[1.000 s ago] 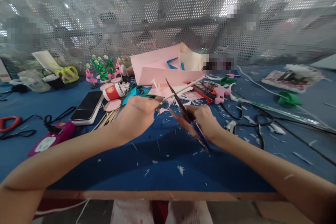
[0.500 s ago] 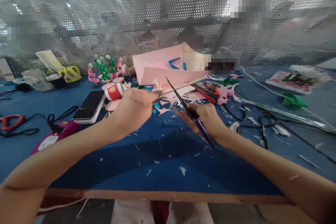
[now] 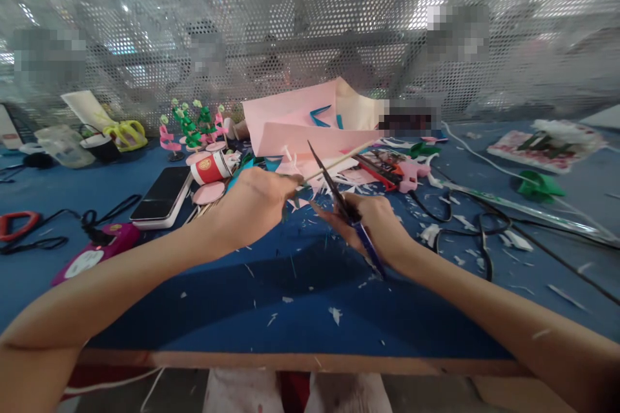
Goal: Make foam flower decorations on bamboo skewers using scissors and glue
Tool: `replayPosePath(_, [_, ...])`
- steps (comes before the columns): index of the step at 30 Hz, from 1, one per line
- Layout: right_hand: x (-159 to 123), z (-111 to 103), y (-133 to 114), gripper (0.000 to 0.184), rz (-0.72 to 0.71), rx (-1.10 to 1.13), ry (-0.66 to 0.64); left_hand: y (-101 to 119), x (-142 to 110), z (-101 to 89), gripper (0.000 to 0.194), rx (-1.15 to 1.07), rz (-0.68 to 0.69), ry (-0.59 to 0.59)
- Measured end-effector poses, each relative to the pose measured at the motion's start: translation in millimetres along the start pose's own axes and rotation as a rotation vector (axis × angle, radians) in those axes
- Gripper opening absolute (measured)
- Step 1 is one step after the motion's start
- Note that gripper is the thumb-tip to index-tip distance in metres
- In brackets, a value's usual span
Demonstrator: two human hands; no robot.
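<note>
A thin pale wooden stick (image 3: 346,156) is pinched between the thumb and fingers of my left hand (image 3: 256,200), pointing up and to the right. My right hand (image 3: 378,222) is wrapped round a pair of dark scissors (image 3: 365,245) with blue handles. Their blades slant up to the left and cross the stick in view; whether they touch it I cannot tell. Beyond both hands lie pink paper (image 3: 314,139) and white paper strips (image 3: 322,187). A red and white paper cup (image 3: 212,168) lies on its side behind my left hand.
Left on the blue table (image 3: 217,310) are a white-cased phone (image 3: 162,197), a purple power socket (image 3: 97,255) and small green and pink paper plants (image 3: 191,126). A pink glue gun (image 3: 414,171) and black cables (image 3: 484,232) lie right. A perforated metal screen (image 3: 290,13) rises behind.
My left hand has shifted slightly, with the stick still pinched in it. The scissors remain in my right hand, their blades at nearly the same place. The whole view has moved a little.
</note>
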State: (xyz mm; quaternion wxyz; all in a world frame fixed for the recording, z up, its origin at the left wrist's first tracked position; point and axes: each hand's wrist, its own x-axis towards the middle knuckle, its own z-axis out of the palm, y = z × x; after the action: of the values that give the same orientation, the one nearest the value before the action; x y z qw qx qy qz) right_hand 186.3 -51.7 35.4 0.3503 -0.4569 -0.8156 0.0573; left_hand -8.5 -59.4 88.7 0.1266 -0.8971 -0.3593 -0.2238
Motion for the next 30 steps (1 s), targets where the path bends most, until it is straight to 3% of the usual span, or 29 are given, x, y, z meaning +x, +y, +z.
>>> replayPosePath(4, [-0.4, -0.8, -0.3, 0.026, -0.087, 0.002, 0.001, 1.7, 2.4, -3.3, 0.025, -0.104, 0.058, -0.136])
replayPosePath(6, [-0.8, -2.8, -1.2, 0.024, -0.087, 0.01, -0.016, 2.8, 2.4, -5.6, 0.025, -0.075, 0.065, -0.132])
replayPosePath(13, [-1.8, -6.7, -3.4, 0.034, -0.01, 0.027, -0.088, 3.1, -7.7, -0.5, 0.025, 0.345, -0.027, 0.166])
replayPosePath(17, [-1.5, -6.5, -5.5, 0.037, 0.018, 0.013, -0.089, 0.8, -11.7, 8.3, 0.03, 0.414, 0.005, 0.26])
replayPosePath(19, [-1.0, -5.8, -4.5, 0.036, 0.023, 0.009, -0.09, -0.5, -9.4, 7.9, 0.031, 0.38, 0.023, 0.214])
replayPosePath(25, [-0.3, -0.6, 3.7, 0.029, -0.072, -0.025, -0.073, -2.6, 1.9, -3.5, 0.026, 0.144, 0.087, -0.112])
replayPosePath(27, [-0.1, -0.6, 4.6, 0.027, -0.086, -0.029, -0.066, -1.7, 2.0, -4.9, 0.026, 0.154, 0.076, -0.112])
replayPosePath(30, [0.1, -3.9, 3.2, 0.029, -0.057, -0.024, -0.066, 1.3, -2.5, -3.8, 0.026, 0.272, 0.027, 0.017])
